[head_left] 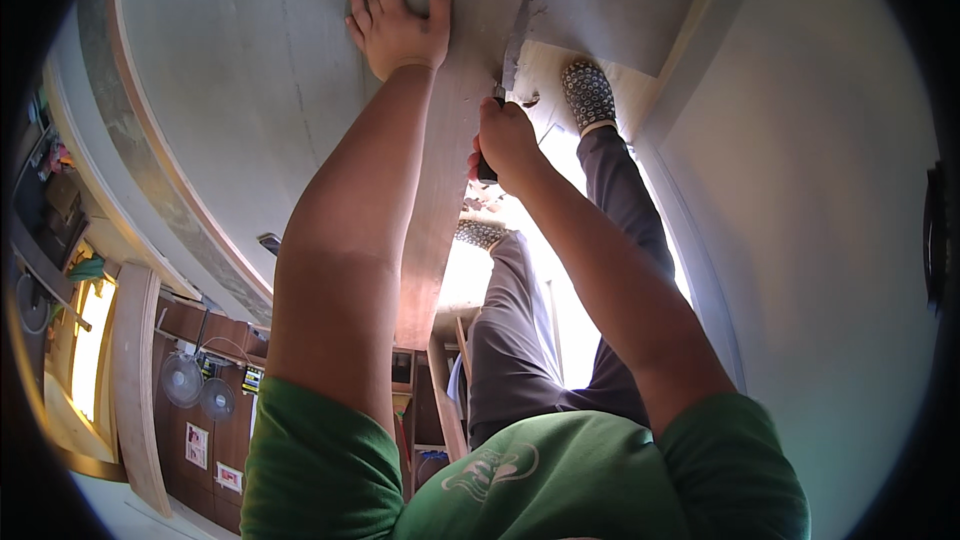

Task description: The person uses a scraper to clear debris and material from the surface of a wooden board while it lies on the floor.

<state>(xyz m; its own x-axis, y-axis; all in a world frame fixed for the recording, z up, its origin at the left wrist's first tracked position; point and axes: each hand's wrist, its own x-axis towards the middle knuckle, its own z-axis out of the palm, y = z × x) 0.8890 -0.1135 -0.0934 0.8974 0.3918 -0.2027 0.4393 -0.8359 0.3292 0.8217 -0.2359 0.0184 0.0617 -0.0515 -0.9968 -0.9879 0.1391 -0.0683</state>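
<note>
Board (458,110), long and brown-grey, runs from 12 o'clock at the upper rim down past the left of centre; its 9 o'clock edge borders a broad grey panel (230,70). Of the two hands, the left hand (398,28), near 11 o'clock, lies palm down across that edge, fingers spread, thumb on the wood. The right hand (510,143), between 12 and 1 o'clock, is wrapped around the handle of a dark-handled tool (488,172), whose narrow grey end points toward 12 o'clock alongside the opposite edge. A spotted slipper (588,95) occupies 1 o'clock. Small brown fragments (484,197) lie just above centre.
</note>
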